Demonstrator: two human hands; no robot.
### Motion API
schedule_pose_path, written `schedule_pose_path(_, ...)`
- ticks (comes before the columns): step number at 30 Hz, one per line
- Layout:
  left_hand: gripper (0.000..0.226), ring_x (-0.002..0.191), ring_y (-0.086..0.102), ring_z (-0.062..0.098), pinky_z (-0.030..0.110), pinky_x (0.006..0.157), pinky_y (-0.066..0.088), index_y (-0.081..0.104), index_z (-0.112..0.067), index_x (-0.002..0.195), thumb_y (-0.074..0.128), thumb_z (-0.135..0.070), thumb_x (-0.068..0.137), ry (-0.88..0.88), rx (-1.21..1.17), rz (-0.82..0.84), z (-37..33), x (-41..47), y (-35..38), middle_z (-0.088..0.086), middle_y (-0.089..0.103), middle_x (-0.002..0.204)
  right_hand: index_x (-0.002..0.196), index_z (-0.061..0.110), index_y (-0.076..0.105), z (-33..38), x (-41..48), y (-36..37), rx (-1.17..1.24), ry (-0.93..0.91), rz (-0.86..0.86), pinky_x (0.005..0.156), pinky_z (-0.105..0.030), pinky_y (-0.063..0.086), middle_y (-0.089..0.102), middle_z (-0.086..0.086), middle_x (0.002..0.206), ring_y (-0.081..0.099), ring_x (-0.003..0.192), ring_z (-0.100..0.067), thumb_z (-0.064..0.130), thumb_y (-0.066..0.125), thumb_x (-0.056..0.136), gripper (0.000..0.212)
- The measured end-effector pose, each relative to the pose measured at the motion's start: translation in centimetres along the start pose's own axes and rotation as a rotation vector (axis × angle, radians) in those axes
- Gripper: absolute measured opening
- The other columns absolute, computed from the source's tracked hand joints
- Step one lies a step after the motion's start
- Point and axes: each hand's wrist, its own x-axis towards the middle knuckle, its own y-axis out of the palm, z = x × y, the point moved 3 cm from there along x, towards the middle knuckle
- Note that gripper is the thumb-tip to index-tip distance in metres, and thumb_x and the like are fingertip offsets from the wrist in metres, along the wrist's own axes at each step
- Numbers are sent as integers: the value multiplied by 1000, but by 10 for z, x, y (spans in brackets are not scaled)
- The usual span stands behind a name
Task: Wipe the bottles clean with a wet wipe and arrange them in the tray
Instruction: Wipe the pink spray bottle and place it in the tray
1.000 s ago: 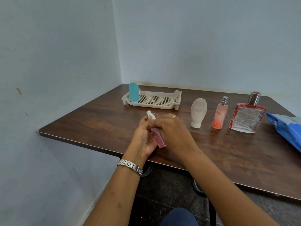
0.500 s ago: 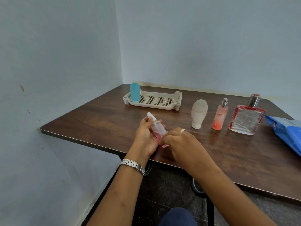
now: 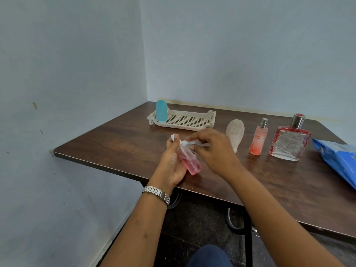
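left hand (image 3: 171,162): we curl its fingers round the pink bottle (image 3: 189,160), tilted, cap away from us.
right hand (image 3: 213,149): we pinch the wet wipe (image 3: 189,143) at the bottle's neck.
tray (image 3: 185,120): beyond both hands, a blue bottle (image 3: 161,110) upright in its left end.
other bottles: right of the right hand, a white bottle (image 3: 235,133), an orange spray bottle (image 3: 258,138), a square glass bottle (image 3: 290,142).

Dark wooden desk (image 3: 115,145): beyond the left hand (image 3: 171,166) sits a tray (image 3: 211,117); right of the right hand (image 3: 217,153), in a row, stand a white bottle (image 3: 236,132), orange spray (image 3: 258,140) and square bottle (image 3: 290,144), then a blue packet (image 3: 337,158)
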Motion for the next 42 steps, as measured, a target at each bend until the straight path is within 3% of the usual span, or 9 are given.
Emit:
schedule_pose_path(4,31,75,68,21,34,64,59,50,-21,130,37,-27,102,-43,-43,-26,-1,1,-1,14,70,92,92,13,73,7,-4,25,-196,-201,116,79,-25,46,66,-1,96,58,89,-16,4,63,80,18)
schedule_pose_path(9,30,85,56,21,35,72,54,54,-26,128,39,-24,102,-62,77,-116,-1,1,1,13,54,100,87,14,69,-3,-41,36,-446,-336,146,74,-29,55,63,3,97,58,92,-16,1,68,74,19)
schedule_pose_path(14,18,81,53,20,37,77,52,56,-21,114,46,-16,99,-16,31,-148,-2,4,-1,11,52,93,84,18,70,-7,-65,29,-542,-278,177,64,-25,56,64,6,88,59,87,-13,2,75,66,24)
schedule_pose_path(24,19,84,54,24,42,70,52,49,-20,115,52,-19,97,-41,10,-126,-2,-1,1,14,51,96,87,15,73,-8,-33,-3,-131,0,-81,79,-21,46,69,3,89,61,85,-11,0,61,82,20)
schedule_pose_path(27,21,91,55,31,48,71,55,43,-15,115,43,-6,96,-73,-72,-106,-2,0,-2,15,47,93,86,21,69,-13,-27,5,13,181,-136,75,-5,40,66,8,88,57,84,-1,3,62,83,19)
schedule_pose_path(31,22,79,60,28,48,74,57,39,-6,120,43,-10,98,-61,-63,-161,0,4,-5,15,50,92,82,22,60,-21,-41,19,129,386,-275,65,-3,38,61,6,87,54,79,-1,6,60,85,16)
schedule_pose_path(34,22,75,58,23,40,63,54,45,0,112,41,-19,102,-9,-75,-240,-1,3,-3,16,53,89,82,19,60,-13,-46,28,163,388,-301,65,-1,37,60,7,85,54,78,0,7,61,85,13)
schedule_pose_path(38,28,75,56,22,37,73,53,52,2,95,42,-24,102,-5,-214,-269,-2,-3,-4,14,54,82,76,19,62,-2,-48,33,191,322,-340,64,-5,41,62,9,80,57,77,-1,4,65,82,16)
schedule_pose_path(42,47,79,61,22,37,59,59,46,0,128,50,-35,96,47,-343,-212,-4,0,1,11,59,90,83,18,66,14,-47,34,152,203,-357,68,-4,41,62,12,81,57,85,2,-1,65,80,19)
